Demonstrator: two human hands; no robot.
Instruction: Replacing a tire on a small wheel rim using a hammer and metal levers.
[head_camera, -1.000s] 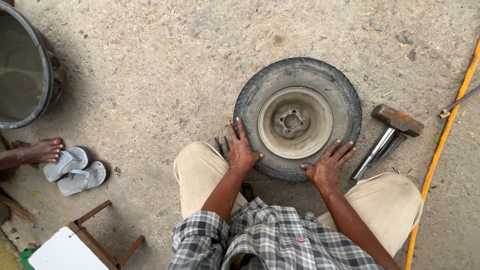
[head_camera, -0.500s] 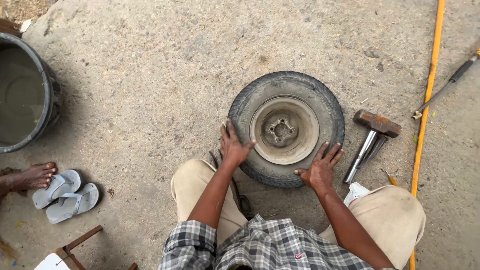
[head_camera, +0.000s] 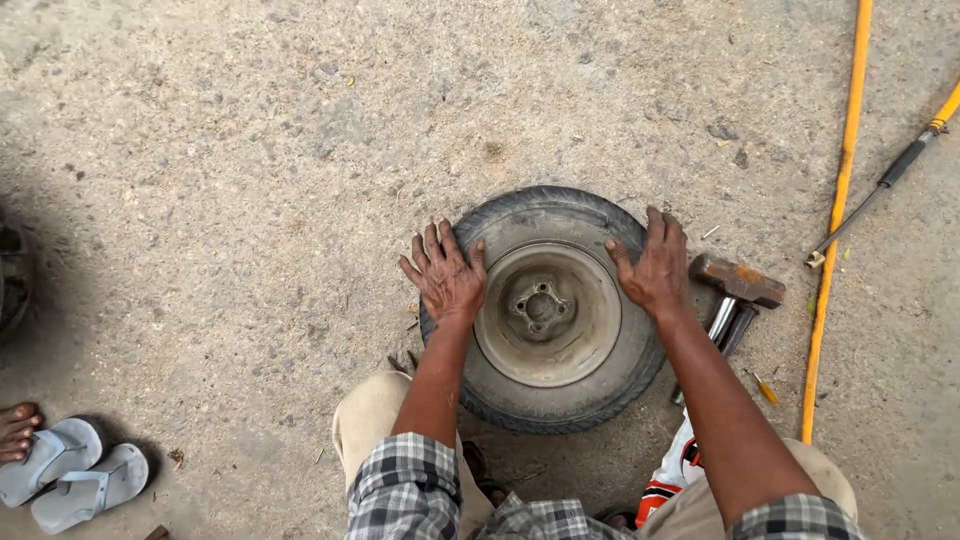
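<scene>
1. The small tyre (head_camera: 545, 310) lay flat on the concrete floor (head_camera: 250, 200), before the knees.
2. Left hand (head_camera: 445, 275) and right hand (head_camera: 655, 265) pressed its sidewall, fingers spread, grasping nothing.
3. Even downward pressure from both sides likely served best.

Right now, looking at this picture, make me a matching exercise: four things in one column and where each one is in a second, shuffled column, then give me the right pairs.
Things:
1. left hand
2. sledgehammer
3. grey sandals
4. yellow hose

Places:
A. running up the right side of the ground
B. flat on the left side of the tyre
C. bottom left corner, beside a bare foot
D. lying just right of the tyre, by the right hand

Pairs: 1-B, 2-D, 3-C, 4-A
</scene>
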